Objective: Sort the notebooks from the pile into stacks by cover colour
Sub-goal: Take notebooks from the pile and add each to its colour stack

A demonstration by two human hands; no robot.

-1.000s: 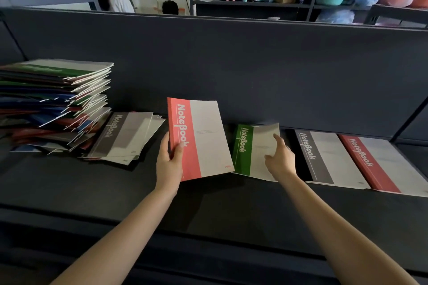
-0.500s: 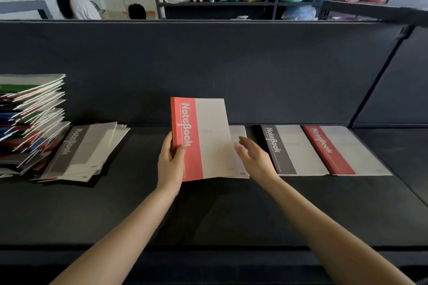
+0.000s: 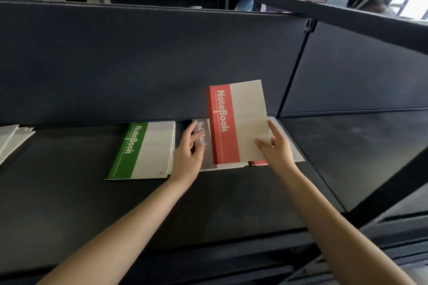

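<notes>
My right hand (image 3: pixel 275 146) grips a red-striped notebook (image 3: pixel 234 122) by its lower right corner and holds it tilted above the desk. Beneath it lies another red notebook (image 3: pixel 258 163), mostly hidden, with only its bottom edge and right side showing. A grey-striped notebook (image 3: pixel 206 157) lies just left of that, partly covered. My left hand (image 3: pixel 188 154) hovers over the grey notebook with fingers spread and holds nothing. A green-striped notebook stack (image 3: pixel 143 149) lies flat further left.
The dark desk (image 3: pixel 115 210) is bounded by a dark partition wall (image 3: pixel 150 65) behind and a side panel (image 3: pixel 352 69) on the right. Pale notebook edges (image 3: pixel 11 139) show at the far left. Shelves with coloured tubs stand beyond the partition.
The red notebook passed from my left hand to my right hand and moved right, over the grey and red notebooks. My left hand let go. The view swung right, so the pile left the frame.
</notes>
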